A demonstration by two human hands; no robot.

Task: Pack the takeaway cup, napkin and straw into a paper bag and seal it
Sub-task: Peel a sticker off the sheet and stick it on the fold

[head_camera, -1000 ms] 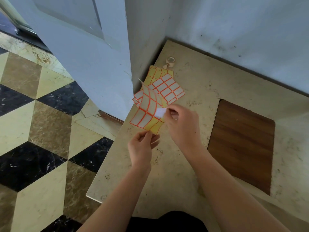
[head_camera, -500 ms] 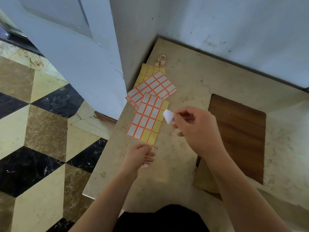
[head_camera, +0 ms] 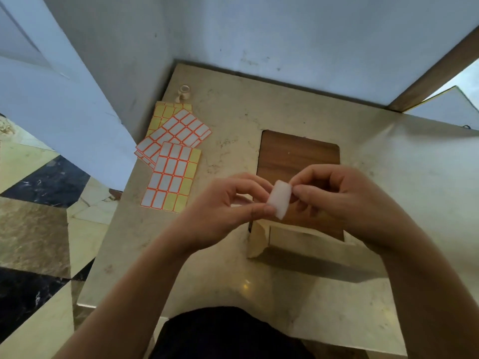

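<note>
The pale marbled bench (head_camera: 324, 104) carries the folded paper bag (head_camera: 298, 242) under both hands. The label sheets (head_camera: 172, 177), glossy grids edged in orange, now lie flat again. Left hand (head_camera: 220, 211) has joined right hand (head_camera: 344, 200); both pinch the peeled white sticker (head_camera: 280, 199), so sealing looks next.

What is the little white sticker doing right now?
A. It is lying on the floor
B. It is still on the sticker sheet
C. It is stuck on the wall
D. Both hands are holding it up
D: the white sticker is pinched between the left hand and the right hand, above the paper bag.
</note>
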